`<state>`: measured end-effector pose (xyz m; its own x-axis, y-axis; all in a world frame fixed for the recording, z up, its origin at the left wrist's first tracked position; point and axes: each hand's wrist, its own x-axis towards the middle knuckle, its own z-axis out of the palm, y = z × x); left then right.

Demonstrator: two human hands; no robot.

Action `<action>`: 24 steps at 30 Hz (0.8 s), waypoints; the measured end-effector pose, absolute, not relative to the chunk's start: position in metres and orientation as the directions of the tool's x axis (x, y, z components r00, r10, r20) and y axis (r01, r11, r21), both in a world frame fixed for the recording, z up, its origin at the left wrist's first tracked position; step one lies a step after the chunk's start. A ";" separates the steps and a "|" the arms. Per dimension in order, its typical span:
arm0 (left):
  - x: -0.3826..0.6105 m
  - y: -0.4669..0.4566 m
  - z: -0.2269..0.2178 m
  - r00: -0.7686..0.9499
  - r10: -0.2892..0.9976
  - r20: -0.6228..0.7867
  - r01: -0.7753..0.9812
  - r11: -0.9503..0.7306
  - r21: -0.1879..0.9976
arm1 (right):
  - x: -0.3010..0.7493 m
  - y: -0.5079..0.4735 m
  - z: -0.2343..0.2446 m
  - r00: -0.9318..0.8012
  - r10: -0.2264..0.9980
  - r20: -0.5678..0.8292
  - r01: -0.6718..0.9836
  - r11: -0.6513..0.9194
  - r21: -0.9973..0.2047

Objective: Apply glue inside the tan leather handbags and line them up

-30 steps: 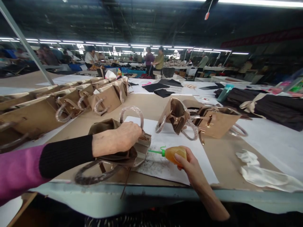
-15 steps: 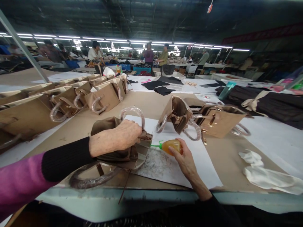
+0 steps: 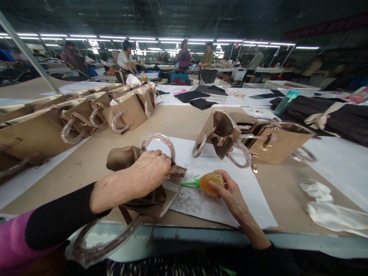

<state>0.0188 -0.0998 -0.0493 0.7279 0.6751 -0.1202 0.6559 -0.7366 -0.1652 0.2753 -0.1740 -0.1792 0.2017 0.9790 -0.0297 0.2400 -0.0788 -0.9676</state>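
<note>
A brown handbag (image 3: 123,158) lies tipped over on the table in front of me, its handles wrapped in clear plastic. My left hand (image 3: 151,170) is closed on the bag's upper edge, the fingertips partly hidden. In my right hand (image 3: 227,189) is a squeeze bottle (image 3: 211,181) of amber liquid with a thin green nozzle. The nozzle points left, its tip close by the bag's edge; whether they touch I cannot tell. Under the bag and bottle lies a stained white sheet of paper (image 3: 244,207).
Two more brown handbags, an upright one (image 3: 220,134) and a tilted one (image 3: 283,142), are to the right. Rows of handbags (image 3: 126,115) fill the left. Crumpled white cloth (image 3: 330,214), dark fabric pieces (image 3: 192,95) and a teal bottle (image 3: 286,102) lie around. People (image 3: 184,57) are far back.
The bag in my left hand has tilted, and its near handle now hangs lower over the table edge. The bottle has moved slightly right with my right hand. My view has shifted a little.
</note>
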 end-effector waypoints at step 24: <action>0.013 -0.124 -0.057 0.683 0.716 -0.146 0.683 -0.697 -0.217 | 0.275 -0.178 -0.189 0.203 0.976 -0.084 0.136 -0.113 -0.984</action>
<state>0.0130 -0.1236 -0.0573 0.6831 0.7155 -0.1463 0.6835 -0.6969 -0.2173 0.2746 -0.1778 -0.1895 0.2027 0.9756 -0.0841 0.1359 -0.1130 -0.9843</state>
